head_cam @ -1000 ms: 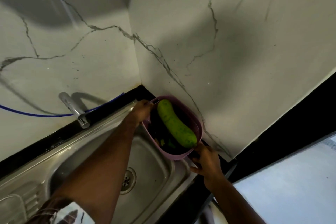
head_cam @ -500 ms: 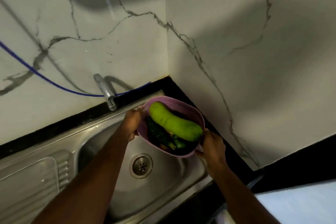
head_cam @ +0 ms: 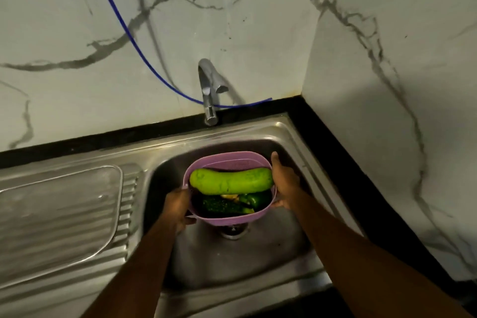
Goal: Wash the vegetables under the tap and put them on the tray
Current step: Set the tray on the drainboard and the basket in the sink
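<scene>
Evidently both sets of fingers curl round the rim of one purple basket (head_cam: 227, 219): the left hand (head_cam: 178, 208) at its left edge, the right hand (head_cam: 284, 184) at its right. Centre frame, it hangs over the sink (head_cam: 258, 261), holding one pale green gourd (head_cam: 231, 181) atop darker vegetables (head_cam: 227, 205), uncountable. One tap (head_cam: 209, 90) stands above.

Gourd (head_cam: 231, 181) atop other vegetables (head_cam: 227, 205) in basket (head_cam: 224, 160), basket inside sink (head_cam: 258, 261), tap (head_cam: 210, 93) behind, drainboard (head_cam: 59, 217) left.

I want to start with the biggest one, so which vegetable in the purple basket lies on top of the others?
The long pale green gourd, lying across the purple basket between both hands; the darker green vegetables sit beneath it.
</scene>
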Demonstrator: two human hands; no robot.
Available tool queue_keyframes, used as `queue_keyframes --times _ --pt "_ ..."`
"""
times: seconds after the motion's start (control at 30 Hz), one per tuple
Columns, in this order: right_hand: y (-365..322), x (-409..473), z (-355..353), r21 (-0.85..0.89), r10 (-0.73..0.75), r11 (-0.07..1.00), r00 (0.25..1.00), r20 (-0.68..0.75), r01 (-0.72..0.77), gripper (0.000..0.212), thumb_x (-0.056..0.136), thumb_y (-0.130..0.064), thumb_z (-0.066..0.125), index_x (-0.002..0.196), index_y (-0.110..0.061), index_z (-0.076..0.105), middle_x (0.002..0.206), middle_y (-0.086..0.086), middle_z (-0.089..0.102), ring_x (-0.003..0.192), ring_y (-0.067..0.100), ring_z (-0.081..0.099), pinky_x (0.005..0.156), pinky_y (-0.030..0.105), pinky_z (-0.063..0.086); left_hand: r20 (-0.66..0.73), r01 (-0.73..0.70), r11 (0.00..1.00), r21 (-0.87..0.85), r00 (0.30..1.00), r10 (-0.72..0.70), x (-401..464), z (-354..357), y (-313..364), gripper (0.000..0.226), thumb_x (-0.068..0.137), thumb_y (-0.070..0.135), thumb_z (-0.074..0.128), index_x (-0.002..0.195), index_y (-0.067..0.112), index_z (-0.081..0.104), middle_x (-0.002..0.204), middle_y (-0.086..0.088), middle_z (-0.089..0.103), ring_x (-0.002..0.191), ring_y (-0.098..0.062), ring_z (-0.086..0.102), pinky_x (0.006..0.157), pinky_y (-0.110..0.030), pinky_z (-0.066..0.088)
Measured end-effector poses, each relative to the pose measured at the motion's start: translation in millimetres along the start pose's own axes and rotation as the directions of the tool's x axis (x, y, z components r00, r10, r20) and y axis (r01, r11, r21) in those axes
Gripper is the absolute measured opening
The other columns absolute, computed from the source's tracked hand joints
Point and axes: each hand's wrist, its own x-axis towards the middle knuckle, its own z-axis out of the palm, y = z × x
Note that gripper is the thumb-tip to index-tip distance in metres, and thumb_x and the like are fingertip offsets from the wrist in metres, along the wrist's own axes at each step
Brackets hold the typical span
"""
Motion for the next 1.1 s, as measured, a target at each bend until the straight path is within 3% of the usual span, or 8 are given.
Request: queue_keyframes --times 0.07,0.2,0.33,0.5,0.73,0.8,0.9,1.1 --pt "10 16 11 -0.068 -0.047 0.997 0.998 -0.049 0.043 0.101 0.083 -0.089 0.03 0.135 -0.008 0.061 0.138 0.022 0.059 0.119 0.045 0.06 0.097 0.062 0.053 -0.022 0.007 1.0 0.001 1.0 -0.007 8 3 -14 0.019 0.103 0.025 0.046 0.111 0.014 0.058 0.106 -0.015 0.063 0.078 -0.031 0.059 0.081 -0.05 0.047" --pt "37 65 27 -0.102 -0.121 0.989 0.986 -0.112 0.109 0.123 0.058 -0.096 0.02 0.127 -0.006 0.067 0.132 0.023 0.064 0.121 0.045 0.061 0.102 0.06 0.05 -0.046 -0.044 0.999 -0.023 0.998 0.043 30 8 -29 0.023 0.101 0.031 0.051 0.109 0.013 0.062 0.105 -0.017 0.066 0.078 -0.032 0.06 0.065 -0.038 0.049" --pt "42 81 34 -0.115 -0.17 0.981 0.978 -0.122 0.156 0.102 0.074 -0.086 0.027 0.126 -0.009 0.068 0.127 0.022 0.065 0.117 0.045 0.062 0.099 0.06 0.052 -0.123 -0.086 0.996 0.027 0.988 0.089 51 10 -34 0.025 0.096 0.029 0.052 0.107 0.009 0.064 0.105 -0.021 0.067 0.091 -0.039 0.066 0.066 -0.041 0.053" --pt "44 88 42 -0.22 -0.311 0.933 0.945 -0.1 0.283 0.085 0.074 -0.08 0.039 0.113 -0.014 0.075 0.114 0.018 0.073 0.106 0.041 0.068 0.091 0.057 0.058 -0.262 -0.132 0.974 0.186 0.948 0.178 80 4 -43 0.033 0.09 0.029 0.056 0.106 0.003 0.068 0.105 -0.023 0.069 0.096 -0.04 0.067 0.088 -0.056 0.056" --pt "16 52 40 -0.401 -0.344 0.875 0.931 -0.119 0.272 0.066 0.103 -0.055 0.04 0.134 -0.002 0.063 0.132 0.023 0.063 0.123 0.041 0.059 0.102 0.043 0.047 -0.244 -0.169 0.948 0.268 0.941 0.237 71 -7 -30 0.027 0.087 0.011 0.061 0.105 -0.007 0.069 0.098 -0.027 0.069 0.077 -0.039 0.071 0.049 -0.033 0.053" --pt "10 50 41 -0.458 -0.378 0.844 0.915 -0.142 0.278 0.068 0.101 -0.058 0.039 0.138 -0.005 0.059 0.138 0.023 0.06 0.126 0.041 0.057 0.103 0.043 0.044 -0.263 -0.164 0.934 0.317 0.931 0.252 70 -6 -26 0.029 0.087 0.011 0.062 0.108 -0.009 0.068 0.102 -0.028 0.069 0.086 -0.041 0.07 0.058 -0.039 0.056" --pt "0 41 43 -0.52 -0.486 0.776 0.864 -0.131 0.358 0.058 0.098 -0.056 0.045 0.132 -0.014 0.066 0.134 0.019 0.062 0.123 0.04 0.059 0.1 0.044 0.046 -0.373 -0.175 0.868 0.464 0.85 0.371 57 0 -20 0.036 0.09 0.027 0.065 0.113 0.0 0.069 0.116 -0.024 0.068 0.11 -0.04 0.064 0.089 -0.04 0.052" --pt "-11 34 57 -0.553 -0.646 0.633 0.764 0.009 0.542 0.037 0.098 -0.053 0.053 0.102 -0.023 0.074 0.111 0.007 0.072 0.109 0.031 0.066 0.097 0.042 0.052 -0.285 -0.576 0.665 0.475 0.615 0.736 54 16 33 0.015 0.089 0.022 0.069 0.094 0.01 0.076 0.098 -0.015 0.075 0.097 -0.033 0.069 0.086 -0.036 0.051"
